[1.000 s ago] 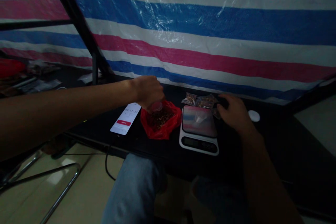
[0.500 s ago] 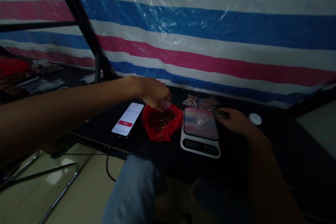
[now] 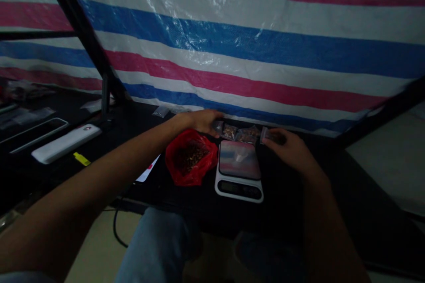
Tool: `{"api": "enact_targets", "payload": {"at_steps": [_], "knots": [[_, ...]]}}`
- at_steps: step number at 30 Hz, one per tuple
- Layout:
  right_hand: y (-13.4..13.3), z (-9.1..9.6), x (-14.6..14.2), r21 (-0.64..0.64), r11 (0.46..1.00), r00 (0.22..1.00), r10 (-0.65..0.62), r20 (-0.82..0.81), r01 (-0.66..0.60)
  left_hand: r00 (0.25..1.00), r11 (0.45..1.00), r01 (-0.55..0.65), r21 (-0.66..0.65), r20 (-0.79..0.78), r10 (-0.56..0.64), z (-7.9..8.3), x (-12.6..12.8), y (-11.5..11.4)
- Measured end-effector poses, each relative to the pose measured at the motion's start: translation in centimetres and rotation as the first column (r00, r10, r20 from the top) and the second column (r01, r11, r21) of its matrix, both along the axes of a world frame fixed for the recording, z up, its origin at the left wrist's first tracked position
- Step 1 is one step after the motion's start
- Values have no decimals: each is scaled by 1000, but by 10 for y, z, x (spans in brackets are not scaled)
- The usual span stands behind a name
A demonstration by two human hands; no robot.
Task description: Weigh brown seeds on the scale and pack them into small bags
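My left hand [image 3: 199,121] sits at the far edge of the black table, its fingertips pinching a small clear plastic bag [image 3: 217,127]. My right hand [image 3: 287,148] holds another small clear bag [image 3: 272,136] by its edge. Between the hands lie small bags of brown granules [image 3: 239,133], just behind the digital kitchen scale [image 3: 239,170]. The scale's platform looks bare. An open red plastic bag [image 3: 189,157] full of brown granules stands left of it. My left forearm hides most of a smartphone [image 3: 148,170].
A white power bank [image 3: 66,143] and a small yellow item [image 3: 81,159] lie on the left of the black table [image 3: 285,203]. A striped plastic tarp [image 3: 232,44] hangs behind, with a dark metal pole [image 3: 105,95]. My jeans-clad knee [image 3: 156,247] is below the table edge.
My left hand has moved from above the red bag to the far side of the scale, over the small bags. My view has shifted left, and my left forearm now covers the phone.
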State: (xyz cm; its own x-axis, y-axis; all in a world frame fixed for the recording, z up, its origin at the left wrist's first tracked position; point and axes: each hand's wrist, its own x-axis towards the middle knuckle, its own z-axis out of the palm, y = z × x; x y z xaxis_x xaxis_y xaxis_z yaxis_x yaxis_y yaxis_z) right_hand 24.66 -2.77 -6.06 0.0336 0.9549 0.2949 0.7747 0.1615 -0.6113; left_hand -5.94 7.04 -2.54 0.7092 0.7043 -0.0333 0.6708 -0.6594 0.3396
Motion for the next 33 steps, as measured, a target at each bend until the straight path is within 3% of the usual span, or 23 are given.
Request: {"api": "enact_targets", "payload": {"at_steps": [3,6,9,11,14,20,25,33], "knots": [[-4,11,-11,127,991,996,40,-83,-29,977,994,-98,43,192,89,6,9,-10],[-8,19,-27,250,964,986,122,-112,-91,830,979,-172,-106,520,202,15,24,-37],[-15,27,-44,339,919,964,249,-97,-203,673,929,-10,-370,685,280,17,39,-69],[-20,32,-52,356,895,945,315,-84,-267,578,890,71,-450,746,331,13,43,-85],[-26,36,-61,340,877,918,387,-83,-339,474,839,95,-536,766,435,4,42,-99],[-33,32,-71,220,886,864,453,-221,-408,425,808,57,-586,747,512,-11,30,-108],[-41,30,-87,153,871,813,492,-311,-468,406,800,88,-593,755,515,-13,28,-115],[-44,35,-91,127,822,767,565,-304,-555,483,809,134,-573,750,452,-5,19,-120]]}}
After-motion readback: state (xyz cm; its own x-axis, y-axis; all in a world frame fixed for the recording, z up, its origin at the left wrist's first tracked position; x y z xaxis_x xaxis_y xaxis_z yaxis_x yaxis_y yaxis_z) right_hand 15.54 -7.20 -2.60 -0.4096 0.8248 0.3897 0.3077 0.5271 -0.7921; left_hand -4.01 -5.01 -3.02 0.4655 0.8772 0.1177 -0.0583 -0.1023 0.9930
